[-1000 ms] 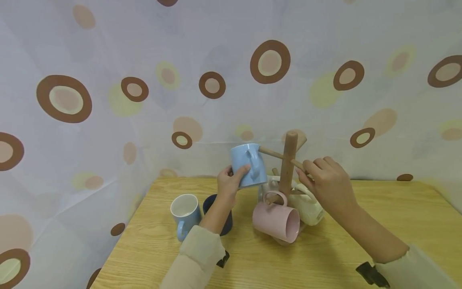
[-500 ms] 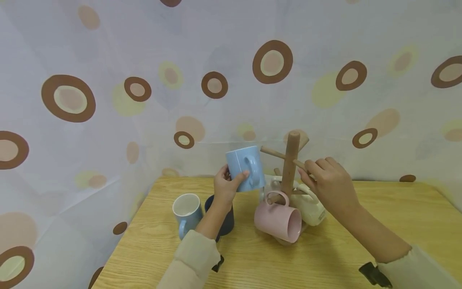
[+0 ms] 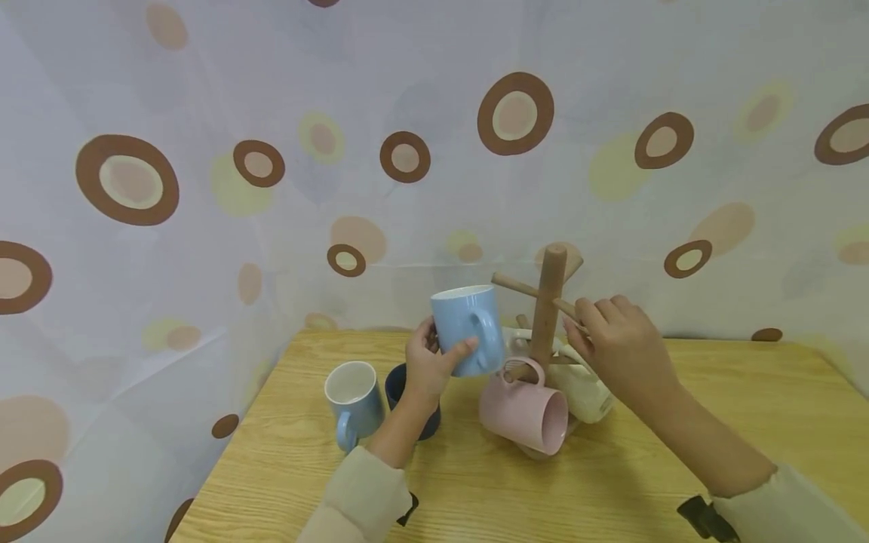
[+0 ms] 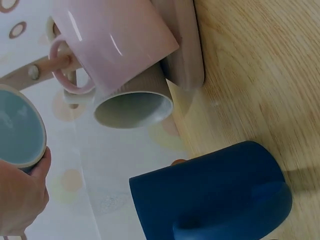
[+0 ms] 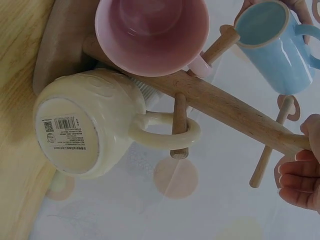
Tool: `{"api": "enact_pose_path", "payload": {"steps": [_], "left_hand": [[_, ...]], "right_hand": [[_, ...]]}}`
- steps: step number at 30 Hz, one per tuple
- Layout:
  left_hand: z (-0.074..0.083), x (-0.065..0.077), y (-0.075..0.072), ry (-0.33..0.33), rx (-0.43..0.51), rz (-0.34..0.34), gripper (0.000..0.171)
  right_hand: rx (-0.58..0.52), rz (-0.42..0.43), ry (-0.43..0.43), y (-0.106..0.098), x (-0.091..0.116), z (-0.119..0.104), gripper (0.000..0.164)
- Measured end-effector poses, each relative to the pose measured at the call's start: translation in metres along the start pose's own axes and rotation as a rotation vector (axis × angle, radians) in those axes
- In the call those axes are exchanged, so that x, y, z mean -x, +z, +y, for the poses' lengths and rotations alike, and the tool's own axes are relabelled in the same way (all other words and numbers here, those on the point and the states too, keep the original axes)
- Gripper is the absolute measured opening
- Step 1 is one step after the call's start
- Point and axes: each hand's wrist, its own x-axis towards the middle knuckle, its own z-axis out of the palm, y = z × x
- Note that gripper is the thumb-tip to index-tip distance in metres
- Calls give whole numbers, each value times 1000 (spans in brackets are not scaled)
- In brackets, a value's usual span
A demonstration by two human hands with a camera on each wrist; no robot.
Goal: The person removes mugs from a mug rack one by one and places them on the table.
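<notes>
A light blue mug [image 3: 458, 324] is held in the air by my left hand [image 3: 428, 366], which grips its body with the thumb beside the handle. The mug is just left of and below the tip of an upper peg [image 3: 514, 283] on a wooden mug tree [image 3: 548, 305], apart from it. My right hand [image 3: 624, 351] pinches the opposite upper peg. By their handles, a pink mug [image 3: 512, 415] and a cream mug [image 5: 90, 125] hang on lower pegs. A greyish ribbed mug [image 4: 135, 107] shows behind the pink one.
On the wooden table [image 3: 271, 475] left of the tree stand a second light blue mug [image 3: 363, 411] and a navy mug [image 4: 210, 195], the latter partly behind my left forearm. A patterned cloth [image 3: 434, 90] hangs behind the table.
The held light blue mug has come away from the peg tip, tilted, then dropped lower and become more upright. My right hand stays on its peg.
</notes>
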Motion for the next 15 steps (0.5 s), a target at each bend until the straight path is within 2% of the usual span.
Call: {"api": "enact_pose_path", "payload": {"steps": [2, 4, 7, 9, 11, 13, 15], "left_hand": [[1, 3, 1, 12, 0, -13, 74], [2, 5, 2, 24, 2, -31, 76], [4, 10, 5, 48, -8, -45, 79], [4, 12, 7, 58, -7, -47, 80], [4, 15, 8, 59, -1, -44, 80], [4, 16, 9, 52, 3, -42, 79], [2, 18, 9, 52, 2, -40, 78]], "right_hand": [[21, -1, -2, 1, 1, -1, 31], [32, 34, 15, 3, 2, -4, 31], [-16, 153, 50, 5, 2, -15, 33], [-135, 230, 83, 6, 2, -25, 34], [-319, 262, 125, 5, 3, -37, 35], [-498, 260, 191, 1, 5, -49, 33], [-633, 237, 260, -3, 6, -58, 22]]}}
